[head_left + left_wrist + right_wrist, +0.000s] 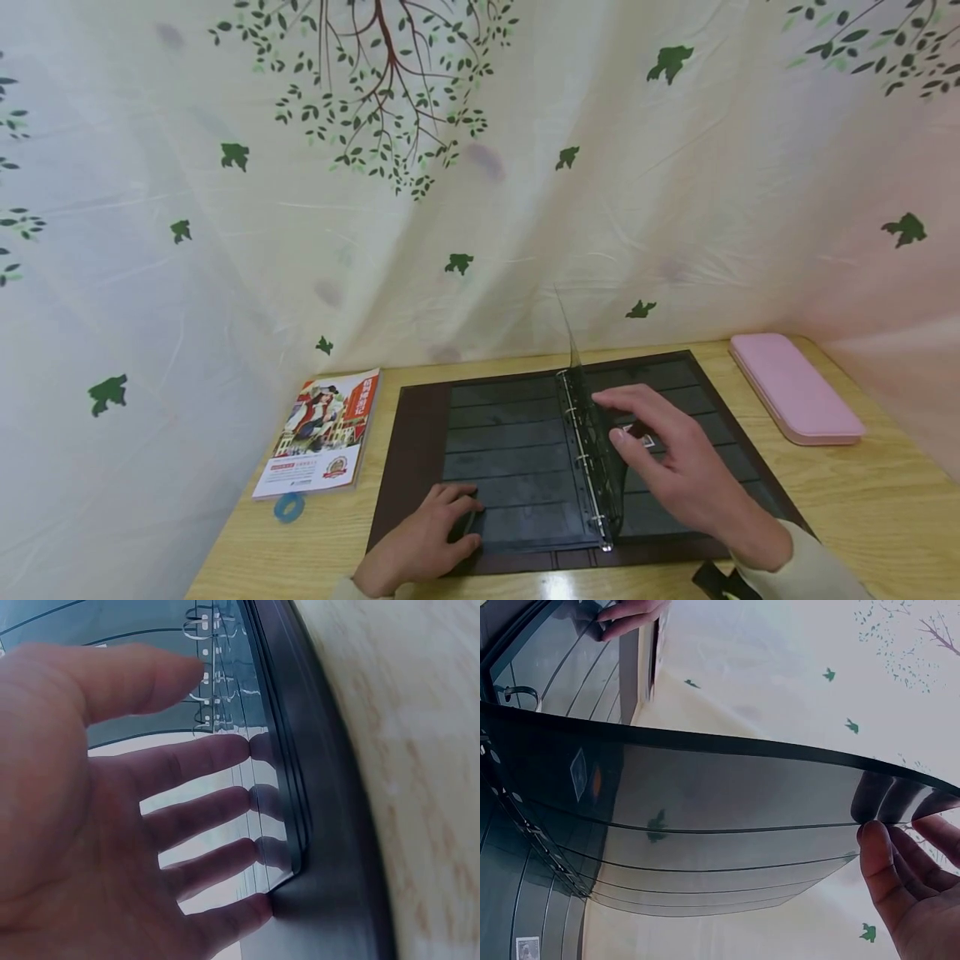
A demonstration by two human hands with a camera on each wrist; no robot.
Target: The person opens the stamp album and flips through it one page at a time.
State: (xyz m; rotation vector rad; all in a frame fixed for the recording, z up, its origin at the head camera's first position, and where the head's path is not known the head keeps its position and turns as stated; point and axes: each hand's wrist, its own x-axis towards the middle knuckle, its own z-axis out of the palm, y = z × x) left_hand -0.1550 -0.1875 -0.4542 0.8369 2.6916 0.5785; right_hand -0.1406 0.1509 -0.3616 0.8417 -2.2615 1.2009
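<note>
An open ring binder with a dark brown cover (422, 417) lies on the table, filled with black pocket pages like those of a stamp album. One glossy page (727, 802) stands raised from the metal rings (583, 460). My right hand (678, 462) is on the right side of this page, fingertips touching its surface and thumb held apart from the fingers. A small stamp-like picture (527, 949) sits in a pocket of the right-hand page below. My left hand (427, 533) rests its fingertips on the left-hand page near the lower outer corner, mirrored in the shiny surface.
A picture-covered book (322, 433) lies left of the binder, with a blue ring (288, 507) at its near edge. On the right is a pink case (795, 387). A leaf-patterned curtain (480, 208) hangs behind the wooden table (892, 517).
</note>
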